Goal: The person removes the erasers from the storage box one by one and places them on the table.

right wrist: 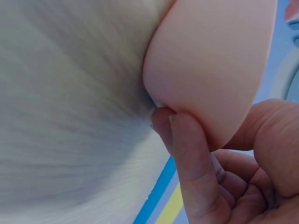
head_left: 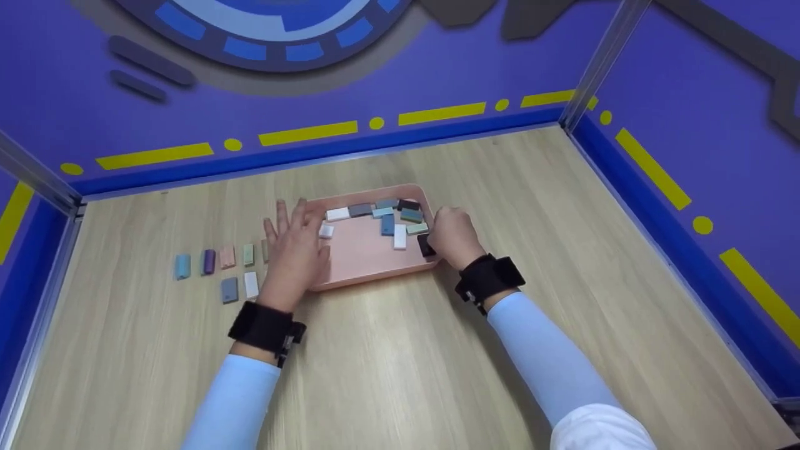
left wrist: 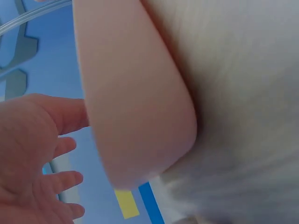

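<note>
On the bench (head_left: 375, 375), one pink tray (head_left: 375, 277) is placed, well apart from the left and right edges and nearer to the far edge. Two hands are seen at it. The left edge of the tray is touched by the left hand (head_left: 294, 256): its thumb is laid over the rim to the inner side, while the other fingers are spread apart and extended outside. By the right hand (head_left: 455, 236), the right edge is gripped toward the near corner, with the tray wall pinched between the thumb and the bent fingers. Whether the tray is lifted from the bench cannot be told.

In the tray, eleven blocks can be counted. Three white blocks (head_left: 400, 237) are included: one at the far edge toward the left corner, one by the left edge, and one right of the middle. Two black blocks (head_left: 409, 204) are seen, one in the far right corner and one at the right edge, just beside the right hand and partly covered by it. The other six blocks (head_left: 387, 225), in grey, blue and green tones, are gathered along the far edge and toward the far right corner.

Outside the left edge of the tray, seven blocks are visible on the bench. In the far row five are counted: one light blue block (head_left: 182, 266), one purple block (head_left: 208, 262), one pink block (head_left: 227, 256), one green block (head_left: 249, 254) and one brownish block (head_left: 265, 250), mostly hidden by the left hand. In the near row, one grey block (head_left: 229, 290) and one white block (head_left: 251, 285) are set side by side.
</note>
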